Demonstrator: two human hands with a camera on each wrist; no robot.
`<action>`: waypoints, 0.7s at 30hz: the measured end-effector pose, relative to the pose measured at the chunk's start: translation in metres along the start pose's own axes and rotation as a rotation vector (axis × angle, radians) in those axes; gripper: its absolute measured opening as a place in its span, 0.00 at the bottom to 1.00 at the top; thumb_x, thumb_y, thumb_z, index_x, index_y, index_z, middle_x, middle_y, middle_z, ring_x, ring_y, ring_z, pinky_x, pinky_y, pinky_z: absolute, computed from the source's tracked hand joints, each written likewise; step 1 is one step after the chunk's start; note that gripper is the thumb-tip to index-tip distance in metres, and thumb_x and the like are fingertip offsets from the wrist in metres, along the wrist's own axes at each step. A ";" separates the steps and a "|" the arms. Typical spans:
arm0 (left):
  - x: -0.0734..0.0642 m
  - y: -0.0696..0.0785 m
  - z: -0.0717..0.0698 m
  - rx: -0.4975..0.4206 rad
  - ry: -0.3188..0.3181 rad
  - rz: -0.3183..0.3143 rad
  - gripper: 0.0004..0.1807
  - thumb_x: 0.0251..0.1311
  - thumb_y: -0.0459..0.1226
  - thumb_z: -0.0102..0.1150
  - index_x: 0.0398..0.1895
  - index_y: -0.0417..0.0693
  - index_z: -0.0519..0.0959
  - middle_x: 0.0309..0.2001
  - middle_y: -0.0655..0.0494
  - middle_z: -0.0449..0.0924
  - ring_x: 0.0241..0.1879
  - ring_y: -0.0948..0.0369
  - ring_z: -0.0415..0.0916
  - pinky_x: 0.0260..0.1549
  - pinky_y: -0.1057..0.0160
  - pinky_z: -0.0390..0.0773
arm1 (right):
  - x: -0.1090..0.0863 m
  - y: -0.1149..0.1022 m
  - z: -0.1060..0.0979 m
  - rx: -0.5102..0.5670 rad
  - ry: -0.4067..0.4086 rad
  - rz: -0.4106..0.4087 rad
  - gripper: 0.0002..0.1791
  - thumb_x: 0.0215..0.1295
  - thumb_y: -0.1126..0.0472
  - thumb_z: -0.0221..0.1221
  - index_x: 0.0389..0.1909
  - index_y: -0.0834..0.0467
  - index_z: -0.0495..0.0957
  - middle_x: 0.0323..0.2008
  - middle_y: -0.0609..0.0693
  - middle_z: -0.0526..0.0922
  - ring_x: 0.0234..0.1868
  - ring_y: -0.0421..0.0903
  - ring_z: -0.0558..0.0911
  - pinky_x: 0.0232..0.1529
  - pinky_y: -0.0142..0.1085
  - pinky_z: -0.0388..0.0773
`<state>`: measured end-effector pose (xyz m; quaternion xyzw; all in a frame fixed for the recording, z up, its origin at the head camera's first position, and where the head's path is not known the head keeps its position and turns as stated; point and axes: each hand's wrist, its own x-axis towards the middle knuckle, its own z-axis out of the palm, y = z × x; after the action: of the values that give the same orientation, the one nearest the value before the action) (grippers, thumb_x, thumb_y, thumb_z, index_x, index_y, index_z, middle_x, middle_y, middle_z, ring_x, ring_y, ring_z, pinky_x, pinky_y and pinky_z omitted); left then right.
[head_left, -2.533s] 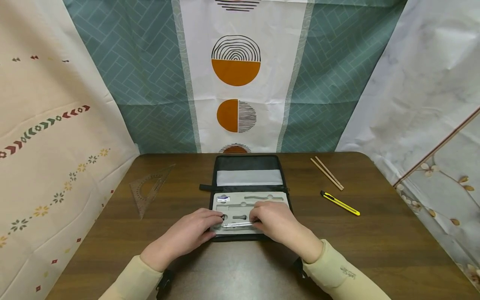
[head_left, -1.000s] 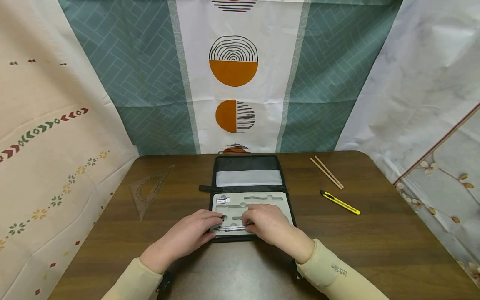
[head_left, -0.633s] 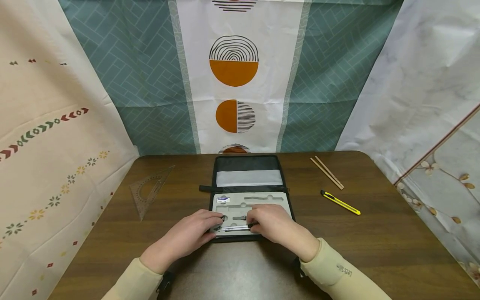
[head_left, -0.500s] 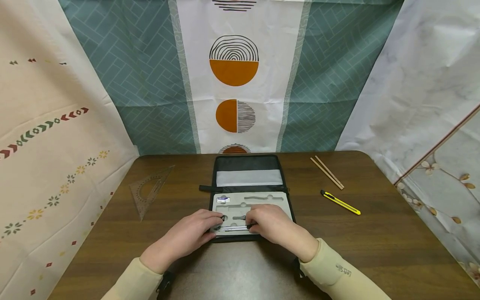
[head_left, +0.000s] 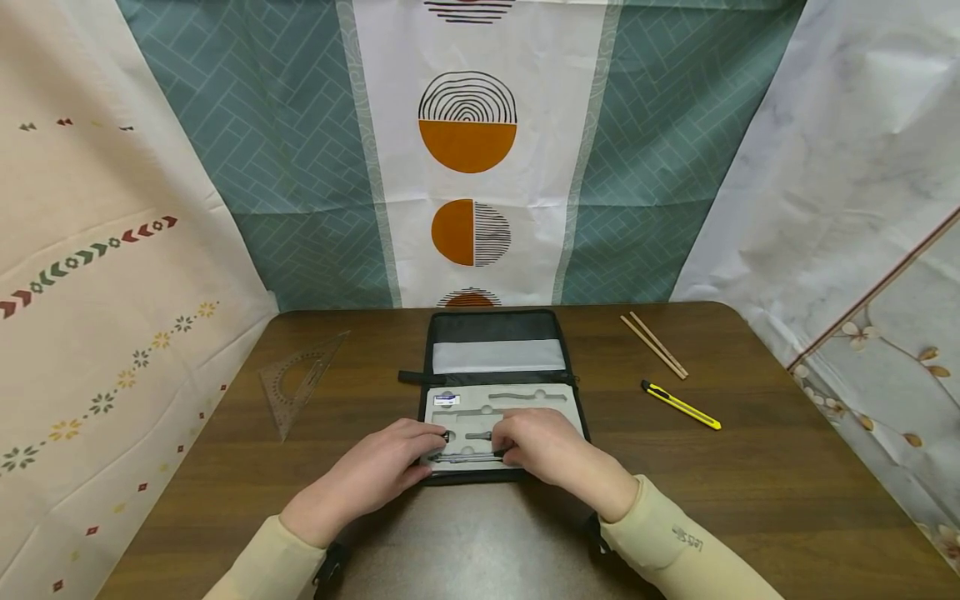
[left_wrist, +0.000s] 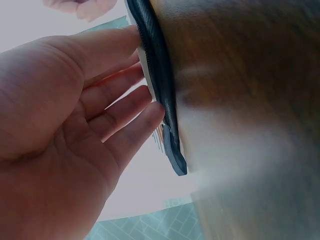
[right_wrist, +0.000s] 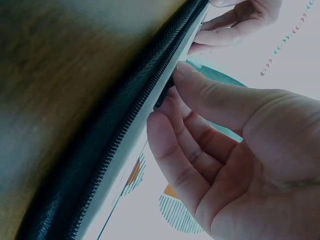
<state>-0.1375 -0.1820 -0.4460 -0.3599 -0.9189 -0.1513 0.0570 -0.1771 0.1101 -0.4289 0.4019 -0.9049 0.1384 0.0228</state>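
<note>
An opened black zip case (head_left: pixel 495 477) holds a light grey moulded tray (head_left: pixel 459 421) with shaped recesses. My right hand (head_left: pixel 546 446) pinches the dark end of a slim metal drawing compass (head_left: pixel 465 457), which lies along the tray's front recess. In the right wrist view, that dark end shows between thumb and fingers (right_wrist: pixel 182 145). My left hand (head_left: pixel 386 462) rests on the tray's left edge with its fingers extended; the left wrist view shows fingers (left_wrist: pixel 122 107) at the zipped rim. A small dark part (head_left: pixel 478 436) sits in the middle recess, partly hidden by the right hand.
A small blue-and-white labelled box (head_left: pixel 446 400) fills the tray's upper left recess. On the wooden table, a clear set square (head_left: pixel 296 383) lies left. A yellow utility knife (head_left: pixel 681 406) and two wooden sticks (head_left: pixel 654 346) lie right. Patterned cloths hang behind and at both sides.
My right hand has shifted left with the compass, then slightly back right. The compass has gone lower into the front recess and looks less bright. My left hand has stayed put.
</note>
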 end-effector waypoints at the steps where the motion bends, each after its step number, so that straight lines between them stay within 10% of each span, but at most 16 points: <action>1: 0.000 0.000 0.000 0.001 0.001 0.001 0.20 0.68 0.32 0.78 0.61 0.44 0.87 0.67 0.51 0.84 0.65 0.53 0.81 0.58 0.50 0.86 | 0.000 0.000 0.000 0.002 0.000 0.000 0.10 0.60 0.67 0.81 0.35 0.53 0.89 0.35 0.42 0.87 0.35 0.40 0.84 0.40 0.40 0.84; 21: 0.000 -0.001 0.001 -0.001 -0.002 0.010 0.20 0.68 0.31 0.77 0.62 0.44 0.87 0.67 0.51 0.84 0.65 0.53 0.81 0.58 0.50 0.86 | -0.005 -0.008 -0.004 0.002 -0.006 0.054 0.15 0.63 0.70 0.78 0.29 0.51 0.82 0.28 0.42 0.78 0.29 0.41 0.75 0.32 0.37 0.75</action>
<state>-0.1385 -0.1824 -0.4471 -0.3648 -0.9170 -0.1513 0.0567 -0.1682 0.1097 -0.4237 0.3777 -0.9153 0.1387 0.0158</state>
